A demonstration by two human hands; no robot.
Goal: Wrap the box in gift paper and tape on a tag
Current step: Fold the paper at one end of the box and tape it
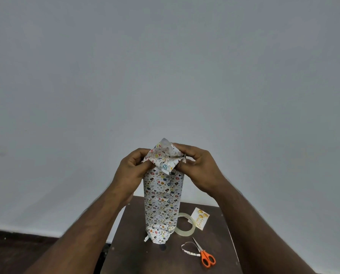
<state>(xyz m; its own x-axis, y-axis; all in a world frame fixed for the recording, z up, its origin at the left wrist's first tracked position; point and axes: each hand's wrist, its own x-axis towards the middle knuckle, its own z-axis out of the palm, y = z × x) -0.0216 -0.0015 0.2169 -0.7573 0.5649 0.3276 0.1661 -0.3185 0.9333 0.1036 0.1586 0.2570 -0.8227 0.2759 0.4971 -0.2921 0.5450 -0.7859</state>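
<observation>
A plain grey wall (165, 66) fills most of what I see, with a strip of dark floor (17, 248) low on the left. Below me is a dark brown table (145, 260). On it the box (162, 204) stands upright on one short end, tall and narrow, already covered along its sides in white gift paper (165, 155) printed with small coloured eggs and hearts. The loose paper at its top end sticks up, crumpled and half folded.

My left hand (132, 171) has its fingers curled, pinching the paper at the top left corner of the box. My right hand (197, 167) does the same on the top right, thumb and fingers closed on the fold.

Just right of the box's base lies a roll of clear tape (186, 225), partly hidden behind the box. The tag (200, 218), white with gold print, lies flat touching the roll's far right edge. Nearer me lie orange-handled scissors (204, 254), blades pointing away, with a thin curled scrap of paper (188, 249) just beside them.
</observation>
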